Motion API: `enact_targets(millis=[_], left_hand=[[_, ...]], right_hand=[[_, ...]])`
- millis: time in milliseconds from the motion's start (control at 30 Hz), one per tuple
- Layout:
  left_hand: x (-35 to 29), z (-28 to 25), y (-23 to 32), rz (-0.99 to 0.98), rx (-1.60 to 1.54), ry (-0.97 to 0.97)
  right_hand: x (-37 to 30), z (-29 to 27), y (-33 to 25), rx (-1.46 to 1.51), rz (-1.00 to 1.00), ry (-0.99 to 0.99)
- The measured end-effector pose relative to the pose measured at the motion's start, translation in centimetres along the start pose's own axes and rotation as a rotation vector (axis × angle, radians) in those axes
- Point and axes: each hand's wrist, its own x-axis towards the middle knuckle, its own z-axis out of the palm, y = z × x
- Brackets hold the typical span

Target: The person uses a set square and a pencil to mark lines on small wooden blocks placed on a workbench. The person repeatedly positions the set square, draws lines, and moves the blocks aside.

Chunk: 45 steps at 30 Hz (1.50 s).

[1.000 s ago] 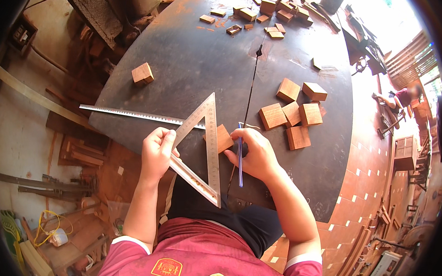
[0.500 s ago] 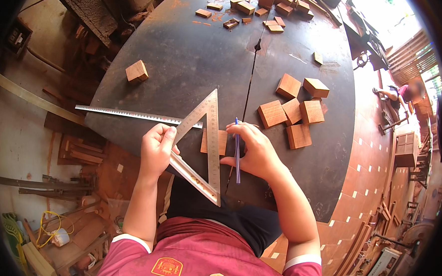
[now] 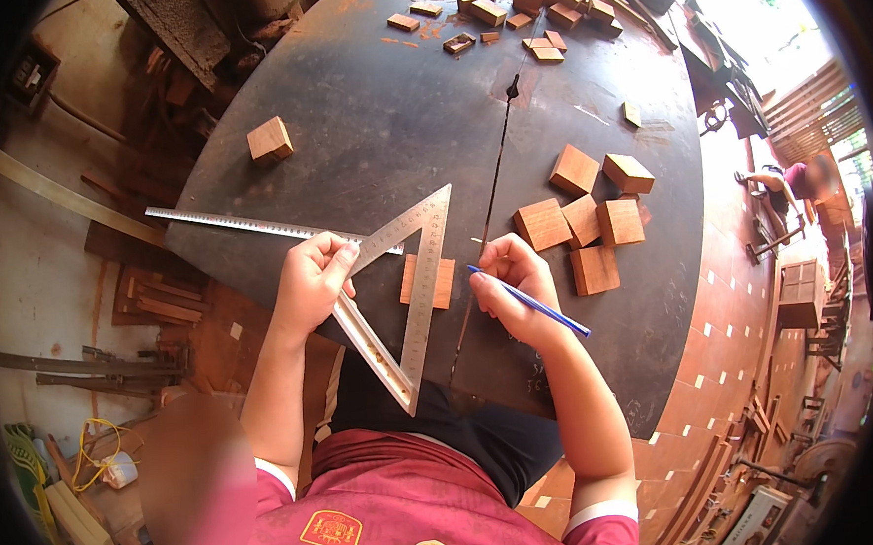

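Note:
My left hand pinches a metal triangle square along its slanting side. One straight arm of the square passes over a reddish-brown wooden block at the table's near edge; whether the two touch I cannot tell. A steel ruler lies on the table, its right end behind the square near my left fingers. My right hand is closed round a blue pen, just right of the block. The pen slants, one end at my thumb, the other sticking out over the wrist.
Several wooden blocks cluster right of my right hand; a single block lies at left. More wood pieces are scattered at the table's far end. A narrow slot crosses the tabletop. A person is at far right.
The pen has swung from near upright to slanting down to the right in my right hand. The square has tilted clockwise and shifted slightly right. A blurred shape now shows beside my left arm.

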Motion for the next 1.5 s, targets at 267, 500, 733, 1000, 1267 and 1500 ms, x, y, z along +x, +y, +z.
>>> enact_targets(millis=[267, 500, 733, 1000, 1267, 1500], left_hand=[[0.2, 0.2, -0.8, 0.024, 0.015, 0.010], [0.2, 0.5, -0.5, 0.029, 0.008, 0.018], [0.0, 0.6, -0.5, 0.030, 0.038, 0.046], [-0.1, 0.9, -0.5, 0.051, 0.046, 0.047], [-0.1, 1.0, -0.4, 0.040, 0.040, 0.052], [0.0, 0.7, -0.5, 0.034, 0.047, 0.063]], right_hand=[[1.0, 0.5, 1.3, -0.040, -0.068, 0.030], [1.5, 1.3, 1.7, -0.223, -0.149, 0.180], [1.7, 1.3, 2.2, -0.297, -0.192, 0.197], [1.7, 1.2, 2.3, -0.304, -0.182, 0.191], [1.8, 1.3, 2.6, -0.310, -0.211, 0.206], [2.0, 1.8, 2.1, -0.332, -0.217, 0.210]])
